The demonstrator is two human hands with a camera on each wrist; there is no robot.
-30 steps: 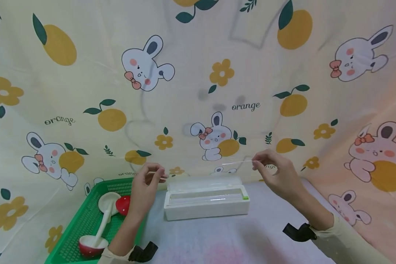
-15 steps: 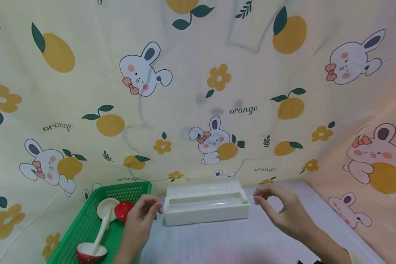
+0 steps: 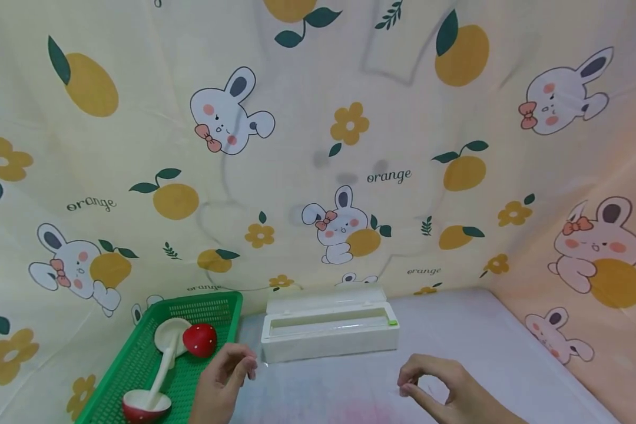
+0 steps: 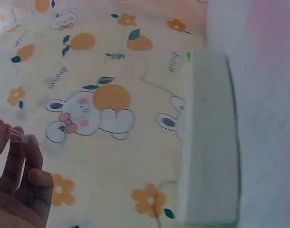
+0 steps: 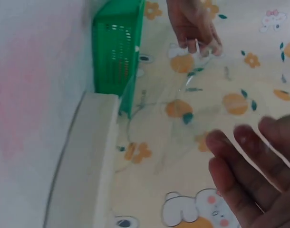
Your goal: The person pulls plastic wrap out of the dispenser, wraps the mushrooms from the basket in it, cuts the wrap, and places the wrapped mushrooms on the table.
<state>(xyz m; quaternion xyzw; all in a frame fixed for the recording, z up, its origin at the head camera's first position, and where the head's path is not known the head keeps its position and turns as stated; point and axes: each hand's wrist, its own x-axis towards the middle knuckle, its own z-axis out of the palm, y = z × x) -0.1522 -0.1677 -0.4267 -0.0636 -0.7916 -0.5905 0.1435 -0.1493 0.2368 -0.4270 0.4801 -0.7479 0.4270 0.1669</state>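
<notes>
A long white cling film dispenser (image 3: 331, 344) stands on the table with its lid (image 3: 325, 300) raised and a clear roll inside. In front of its left end, my left hand (image 3: 222, 380) pinches an edge of clear cling film (image 5: 185, 88), bunched between the fingertips in the left wrist view. My right hand (image 3: 447, 388) is in front of the box's right end, thumb and forefinger pinched together on the film's other side. The transparent sheet shows faintly as glints between the hands in the right wrist view; in the head view it hardly shows.
A green plastic basket (image 3: 132, 347) stands left of the dispenser. In it lie white-handled ladles with red, white-dotted bowls, among them a ladle (image 3: 161, 371) and a red bowl (image 3: 199, 340). Behind hangs a curtain (image 3: 297, 147) printed with rabbits and oranges. A green slider (image 3: 393, 323) sits at the dispenser's right end.
Both hands have come down and toward me from above the dispenser, still pinching, and are now in front of it. The head view tilted up slightly. The dispenser and basket have stayed put.
</notes>
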